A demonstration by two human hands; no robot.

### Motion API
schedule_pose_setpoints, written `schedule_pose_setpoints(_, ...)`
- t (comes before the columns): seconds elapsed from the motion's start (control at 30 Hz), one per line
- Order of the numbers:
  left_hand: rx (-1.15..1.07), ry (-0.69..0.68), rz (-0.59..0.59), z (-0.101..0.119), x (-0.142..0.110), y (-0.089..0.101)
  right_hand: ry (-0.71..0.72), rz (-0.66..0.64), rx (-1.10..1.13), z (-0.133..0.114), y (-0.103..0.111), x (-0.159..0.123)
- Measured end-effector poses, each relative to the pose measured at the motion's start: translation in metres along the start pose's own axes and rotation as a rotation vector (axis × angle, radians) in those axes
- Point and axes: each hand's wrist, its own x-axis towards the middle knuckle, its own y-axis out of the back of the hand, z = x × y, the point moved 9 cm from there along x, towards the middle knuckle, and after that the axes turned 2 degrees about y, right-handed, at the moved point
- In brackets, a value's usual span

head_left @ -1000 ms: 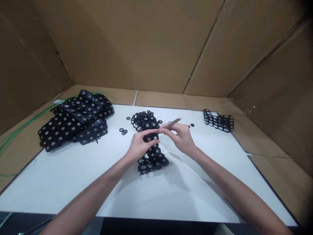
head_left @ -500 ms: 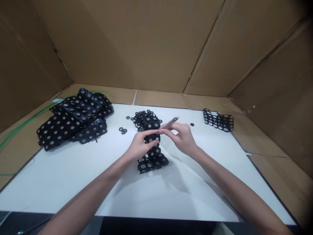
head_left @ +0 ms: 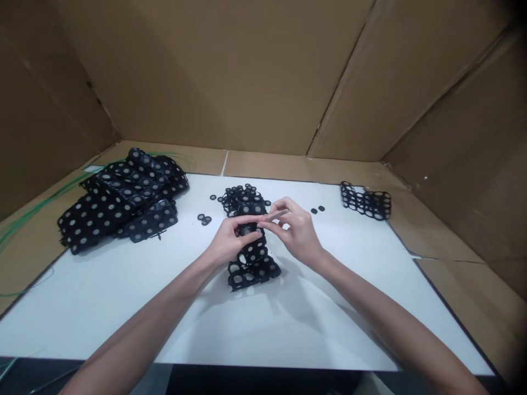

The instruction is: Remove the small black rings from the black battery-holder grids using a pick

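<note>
A black plastic grid holder point(head_left: 253, 263) with round cells, some filled with grey discs, stands tilted on the white table point(head_left: 123, 296). My left hand point(head_left: 230, 241) is closed round the holder's upper end. My right hand point(head_left: 294, 230) pinches thin metal tweezers point(head_left: 275, 215), whose tip points left at the top of the holder, right by my left fingertips. Just behind my hands lies a heap of loose black rings point(head_left: 242, 200).
A large pile of filled black holders point(head_left: 119, 206) lies at the left rear. Empty black holders point(head_left: 366, 202) sit at the right rear. A few loose rings point(head_left: 203, 219) and discs point(head_left: 317, 209) dot the table. Cardboard walls surround it; green wires point(head_left: 24, 219) trail at left.
The tweezers have tipped down from a raised slant to nearly level, their tip now at the holder's top. Both hands shifted slightly left and up in view.
</note>
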Motion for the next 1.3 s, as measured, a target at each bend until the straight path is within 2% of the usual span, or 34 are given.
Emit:
schedule_pose_setpoints(0.17, -0.038, 0.010, 0.002, -0.004, 0.003, 0.000, -0.117, -0.018, 0.128, 0.011, 0.001, 0.004)
schedule_pose_setpoints(0.3, -0.088, 0.047, -0.039, -0.012, 0.005, -0.002, -0.273, 0.148, 0.359, 0.023, 0.026, 0.006)
schedule_pose_setpoints(0.4, -0.090, 0.032, -0.031, -0.018, 0.006, -0.001, -0.311, 0.225, 0.444, 0.025, 0.038, 0.006)
schedule_pose_setpoints(0.47, -0.124, 0.069, 0.026, -0.028, 0.007, 0.004, -0.314, 0.235, 0.443, 0.025, 0.039, 0.006)
schedule_pose_setpoints(0.57, -0.142, 0.142, 0.213, -0.044, 0.006, 0.019, -0.314, 0.201, 0.413, 0.026, 0.032, 0.006)
schedule_pose_setpoints(0.63, -0.098, 0.145, 0.323, -0.045, 0.003, 0.029, -0.322, 0.178, 0.392, 0.029, 0.028, 0.005)
schedule_pose_setpoints(0.7, -0.040, 0.127, 0.347, -0.040, 0.001, 0.031, -0.335, 0.168, 0.386, 0.033, 0.025, 0.004)
schedule_pose_setpoints(0.9, 0.053, 0.032, 0.305, -0.010, -0.002, 0.025, -0.344, 0.128, 0.403, 0.037, 0.017, 0.003)
schedule_pose_setpoints(1.03, 0.001, 0.023, 0.291, -0.003, -0.001, 0.026, -0.316, 0.156, 0.409, 0.033, 0.020, 0.004)
schedule_pose_setpoints(1.1, -0.102, 0.020, 0.203, 0.000, 0.001, 0.023, -0.291, 0.236, 0.370, 0.033, 0.030, 0.004)
schedule_pose_setpoints(1.2, -0.329, 0.051, -0.003, 0.002, 0.002, 0.014, -0.275, 0.316, 0.296, 0.038, 0.043, 0.006)
schedule_pose_setpoints(1.3, -0.468, 0.082, -0.161, 0.008, -0.001, 0.010, -0.394, 0.231, 0.348, 0.060, 0.035, 0.008)
